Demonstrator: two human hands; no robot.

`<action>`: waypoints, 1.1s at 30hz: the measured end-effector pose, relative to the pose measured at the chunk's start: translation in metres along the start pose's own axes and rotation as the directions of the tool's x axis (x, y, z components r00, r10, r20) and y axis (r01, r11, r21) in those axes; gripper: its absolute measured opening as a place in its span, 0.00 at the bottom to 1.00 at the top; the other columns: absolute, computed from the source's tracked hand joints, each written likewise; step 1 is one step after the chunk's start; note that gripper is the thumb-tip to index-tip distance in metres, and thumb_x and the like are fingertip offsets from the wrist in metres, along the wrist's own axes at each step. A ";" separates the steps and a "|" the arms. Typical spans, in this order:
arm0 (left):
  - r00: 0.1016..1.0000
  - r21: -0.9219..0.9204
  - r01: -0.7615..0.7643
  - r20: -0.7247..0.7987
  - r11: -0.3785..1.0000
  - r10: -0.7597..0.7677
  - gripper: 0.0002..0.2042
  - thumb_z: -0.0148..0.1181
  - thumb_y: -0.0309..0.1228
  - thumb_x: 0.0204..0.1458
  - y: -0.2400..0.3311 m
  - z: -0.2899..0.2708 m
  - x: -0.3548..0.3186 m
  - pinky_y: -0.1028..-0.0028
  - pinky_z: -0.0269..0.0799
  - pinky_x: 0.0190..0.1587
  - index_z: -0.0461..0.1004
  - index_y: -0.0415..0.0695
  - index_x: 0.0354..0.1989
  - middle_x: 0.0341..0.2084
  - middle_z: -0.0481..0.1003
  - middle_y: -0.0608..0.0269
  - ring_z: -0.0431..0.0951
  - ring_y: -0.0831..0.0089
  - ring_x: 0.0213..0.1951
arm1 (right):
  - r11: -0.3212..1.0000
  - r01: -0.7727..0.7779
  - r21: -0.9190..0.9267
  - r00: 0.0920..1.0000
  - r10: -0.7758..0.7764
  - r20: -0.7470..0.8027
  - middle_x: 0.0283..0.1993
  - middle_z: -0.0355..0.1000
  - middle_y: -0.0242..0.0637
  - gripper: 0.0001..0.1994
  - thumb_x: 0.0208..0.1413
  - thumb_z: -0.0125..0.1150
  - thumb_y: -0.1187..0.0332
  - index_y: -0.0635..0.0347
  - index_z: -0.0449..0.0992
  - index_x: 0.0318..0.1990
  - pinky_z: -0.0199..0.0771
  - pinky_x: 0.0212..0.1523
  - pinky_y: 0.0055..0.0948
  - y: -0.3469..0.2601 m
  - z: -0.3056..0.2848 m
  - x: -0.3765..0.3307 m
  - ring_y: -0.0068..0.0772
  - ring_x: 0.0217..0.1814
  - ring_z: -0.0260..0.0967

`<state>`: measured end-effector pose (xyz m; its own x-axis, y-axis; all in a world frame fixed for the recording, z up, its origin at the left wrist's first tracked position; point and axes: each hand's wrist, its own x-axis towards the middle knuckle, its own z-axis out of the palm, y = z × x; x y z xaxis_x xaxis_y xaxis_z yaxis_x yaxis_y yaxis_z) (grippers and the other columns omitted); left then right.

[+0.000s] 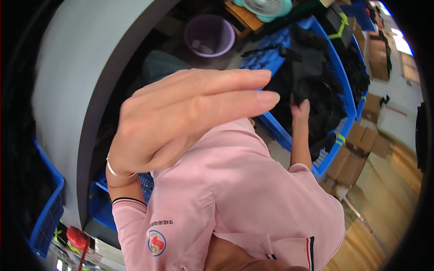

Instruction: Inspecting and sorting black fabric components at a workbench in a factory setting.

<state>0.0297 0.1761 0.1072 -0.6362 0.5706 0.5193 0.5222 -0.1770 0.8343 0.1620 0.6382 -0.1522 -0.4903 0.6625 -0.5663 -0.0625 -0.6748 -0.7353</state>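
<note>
My left hand [181, 108] is raised close to the camera, with a thin bracelet at its wrist. Its fingers stretch out flat toward the right, and nothing shows in them. Farther off, my right hand [300, 109] reaches into a large blue plastic crate [340, 74] heaped with black fabric pieces [323, 97]. The right hand's thumb is up and its fingers close around a black fabric piece [298, 81]; the fingertips are hidden by it.
A purple basin [187, 36] stands on the floor at the back, near a turquoise fan [266, 7]. A grey-white table edge [90, 90] curves along the left. Cardboard boxes [350, 167] lie on the right. Another blue crate [49, 217] is at far left.
</note>
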 end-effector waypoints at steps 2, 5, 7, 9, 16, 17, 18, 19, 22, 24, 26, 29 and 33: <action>0.999 -0.061 -0.033 -0.024 0.998 0.032 0.11 0.58 0.22 0.52 0.004 0.015 0.001 0.68 0.78 0.46 0.80 0.31 0.43 0.45 0.78 0.35 0.81 0.51 0.46 | 0.992 0.122 -0.022 0.974 -0.124 -0.190 0.52 0.77 0.41 0.13 0.56 0.57 0.76 0.62 0.78 0.49 0.74 0.59 0.47 -0.047 -0.060 0.018 0.40 0.54 0.74; 0.999 -0.057 -0.025 0.023 0.998 0.027 0.13 0.59 0.28 0.51 0.006 0.023 0.006 0.67 0.78 0.44 0.81 0.31 0.40 0.42 0.79 0.36 0.82 0.52 0.43 | 0.965 0.257 0.050 0.933 -0.234 -0.273 0.55 0.75 0.42 0.14 0.60 0.57 0.72 0.62 0.76 0.52 0.75 0.58 0.49 -0.128 -0.166 0.040 0.42 0.56 0.73; 0.999 -0.045 -0.041 0.030 0.998 0.042 0.12 0.59 0.27 0.51 0.008 0.031 0.007 0.68 0.78 0.43 0.81 0.32 0.39 0.42 0.79 0.37 0.82 0.54 0.42 | 0.924 0.381 0.032 0.898 -0.361 -0.250 0.58 0.73 0.43 0.16 0.63 0.56 0.65 0.61 0.73 0.56 0.76 0.57 0.50 -0.192 -0.210 0.052 0.44 0.58 0.71; 0.999 -0.013 -0.043 0.026 0.999 0.043 0.11 0.59 0.27 0.50 0.011 0.033 0.003 0.68 0.78 0.43 0.81 0.33 0.38 0.42 0.79 0.38 0.82 0.55 0.41 | 0.909 0.413 -0.048 0.854 -0.405 -0.326 0.63 0.66 0.45 0.21 0.64 0.58 0.59 0.60 0.70 0.59 0.76 0.56 0.51 -0.243 -0.230 0.053 0.45 0.61 0.67; 0.943 0.178 0.284 -0.227 0.942 -0.242 0.10 0.60 0.26 0.51 0.013 0.045 0.004 0.68 0.78 0.43 0.82 0.34 0.38 0.41 0.80 0.40 0.83 0.56 0.41 | 0.652 0.149 -0.744 0.880 -0.431 -0.201 0.72 0.49 0.53 0.27 0.58 0.66 0.63 0.62 0.66 0.63 0.74 0.56 0.43 -0.145 -0.095 0.124 0.47 0.64 0.63; 0.925 0.197 0.327 -0.269 0.924 -0.270 0.10 0.60 0.26 0.51 0.012 0.047 0.002 0.68 0.78 0.43 0.82 0.34 0.38 0.41 0.80 0.40 0.83 0.56 0.40 | 0.550 0.214 -0.807 0.889 -0.452 -0.072 0.72 0.49 0.53 0.27 0.58 0.66 0.64 0.63 0.66 0.63 0.74 0.56 0.43 -0.114 -0.071 0.128 0.47 0.64 0.63; 0.904 0.201 0.363 -0.312 0.910 -0.292 0.10 0.60 0.26 0.51 0.011 0.062 0.011 0.68 0.78 0.43 0.82 0.34 0.38 0.40 0.80 0.40 0.83 0.57 0.40 | 0.436 0.291 -0.852 0.881 -0.469 0.061 0.72 0.48 0.54 0.27 0.58 0.66 0.64 0.63 0.66 0.63 0.73 0.56 0.42 -0.087 -0.048 0.130 0.47 0.64 0.63; 0.892 0.207 0.387 -0.331 0.899 -0.308 0.10 0.60 0.26 0.51 0.010 0.033 -0.011 0.68 0.78 0.43 0.82 0.34 0.37 0.40 0.80 0.40 0.83 0.57 0.40 | 0.335 0.365 -0.869 0.859 -0.481 0.176 0.72 0.48 0.54 0.27 0.58 0.66 0.65 0.63 0.66 0.63 0.73 0.56 0.42 -0.060 -0.032 0.121 0.48 0.64 0.63; 0.866 0.196 0.427 -0.372 0.883 -0.336 0.09 0.60 0.26 0.51 0.020 0.014 -0.029 0.68 0.78 0.44 0.82 0.35 0.37 0.40 0.80 0.41 0.83 0.57 0.40 | 0.012 0.578 -0.816 0.718 -0.481 0.502 0.72 0.46 0.55 0.28 0.57 0.66 0.66 0.64 0.66 0.63 0.73 0.56 0.41 -0.002 0.021 0.071 0.48 0.64 0.63; 0.869 0.167 0.413 -0.366 0.895 -0.333 0.09 0.61 0.26 0.51 0.029 0.025 -0.020 0.68 0.78 0.44 0.82 0.35 0.37 0.39 0.80 0.42 0.83 0.57 0.40 | -0.212 0.665 -0.716 0.574 -0.467 0.672 0.72 0.46 0.56 0.28 0.57 0.67 0.67 0.64 0.66 0.63 0.73 0.56 0.40 0.007 0.042 0.028 0.49 0.64 0.63; 0.877 0.128 0.391 -0.351 0.911 -0.327 0.09 0.61 0.25 0.51 0.044 0.022 -0.034 0.68 0.78 0.44 0.82 0.35 0.37 0.39 0.80 0.42 0.83 0.57 0.40 | -0.252 0.666 -0.703 0.565 -0.445 0.695 0.73 0.45 0.60 0.28 0.56 0.67 0.68 0.65 0.66 0.63 0.70 0.58 0.40 0.006 0.057 0.006 0.55 0.67 0.59; 0.879 0.067 0.369 -0.349 0.927 -0.325 0.08 0.61 0.25 0.51 0.050 0.009 -0.052 0.68 0.78 0.44 0.82 0.36 0.37 0.38 0.81 0.43 0.83 0.58 0.39 | -0.577 0.471 -0.667 0.504 -0.444 0.741 0.73 0.45 0.62 0.31 0.53 0.69 0.65 0.64 0.65 0.63 0.64 0.63 0.49 -0.010 0.012 0.049 0.61 0.72 0.52; 0.886 -0.004 0.364 -0.309 0.931 -0.347 0.07 0.61 0.25 0.52 0.051 -0.013 -0.069 0.69 0.78 0.44 0.83 0.36 0.36 0.38 0.81 0.43 0.83 0.58 0.39 | -0.506 0.020 -0.862 0.734 -0.579 0.357 0.72 0.50 0.60 0.37 0.49 0.72 0.58 0.63 0.65 0.64 0.59 0.67 0.48 -0.018 -0.032 0.035 0.58 0.73 0.52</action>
<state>0.0930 0.1171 0.1161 -0.9200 0.3192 0.2274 0.2527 0.0395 0.9667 0.1735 0.6842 -0.1709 -0.6335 0.7605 0.1428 0.7714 0.6350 0.0403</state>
